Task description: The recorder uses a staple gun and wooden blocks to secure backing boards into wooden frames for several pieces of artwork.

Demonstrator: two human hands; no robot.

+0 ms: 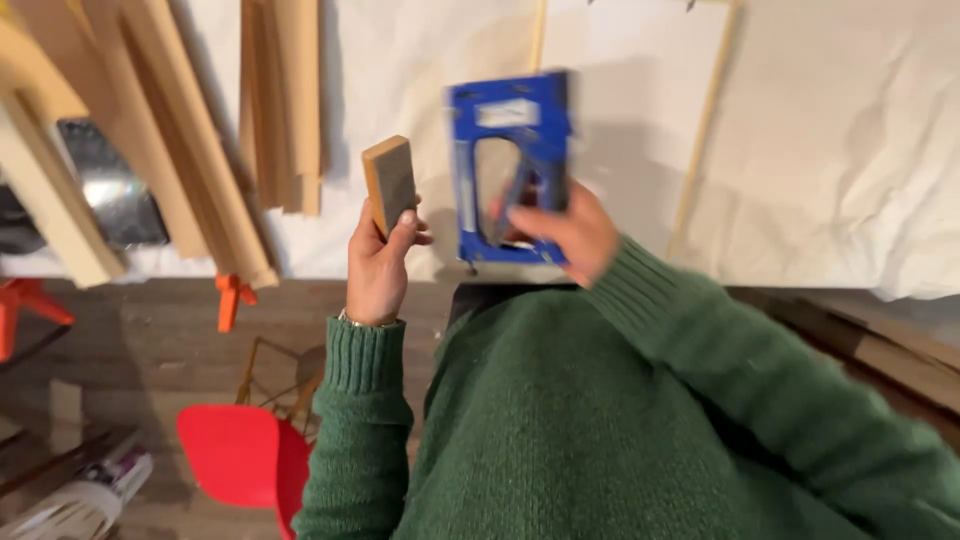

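Holding two things up in front of the chest, the person has both hands full. The left hand (378,262) has its grip closed around a small sanding block (389,185), which stands upright with its grey side facing right. The right hand (562,232) has its grip closed on a blue card package (512,165), just right of the block; it looks blurry. Keeping both held firmly seems wise. Wooden boards (190,130) lean far left, white cloth (840,150) hangs behind, and a red chair (240,455) sits near, low left.
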